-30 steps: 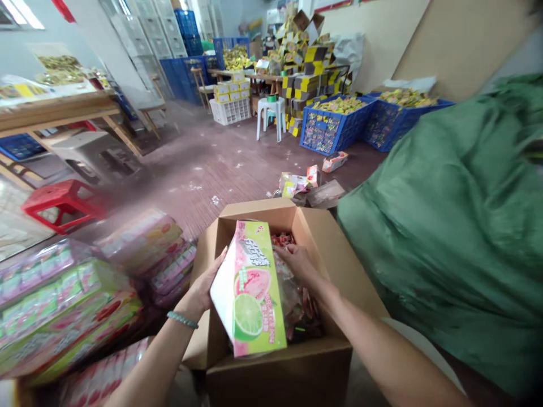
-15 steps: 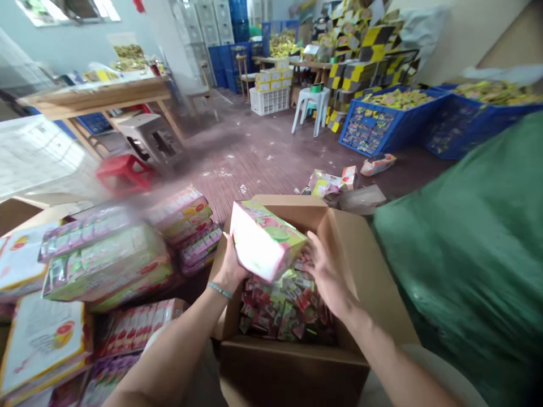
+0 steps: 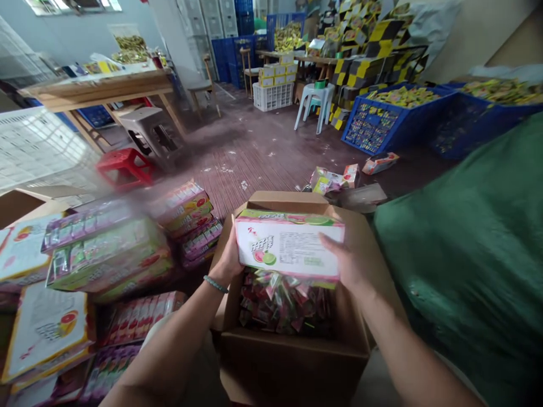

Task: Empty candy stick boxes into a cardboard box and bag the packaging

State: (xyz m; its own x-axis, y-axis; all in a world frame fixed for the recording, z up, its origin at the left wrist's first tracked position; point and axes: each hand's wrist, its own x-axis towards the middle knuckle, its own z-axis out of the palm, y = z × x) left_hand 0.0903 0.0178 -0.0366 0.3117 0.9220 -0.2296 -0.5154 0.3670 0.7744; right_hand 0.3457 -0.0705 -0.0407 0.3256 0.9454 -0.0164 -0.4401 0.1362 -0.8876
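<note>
I hold a pink and green printed carton (image 3: 288,246) level over an open cardboard box (image 3: 292,362). My left hand (image 3: 229,261) grips the carton's left end, a green bracelet on that wrist. My right hand (image 3: 345,261) grips its right end, fingers wrapped over the front face. Inside the cardboard box, under the carton, lies a heap of small red and green wrapped sweets (image 3: 282,305).
Shrink-wrapped packs of the same cartons (image 3: 106,254) are piled at my left. A large green sack (image 3: 466,254) fills the right. Farther off are a red stool (image 3: 123,167), a wooden table (image 3: 97,90), a white stool (image 3: 316,99) and blue crates (image 3: 390,118).
The carton was turned from standing on end in the box to lying level above it. My right hand moved from the sweets onto the carton's right end.
</note>
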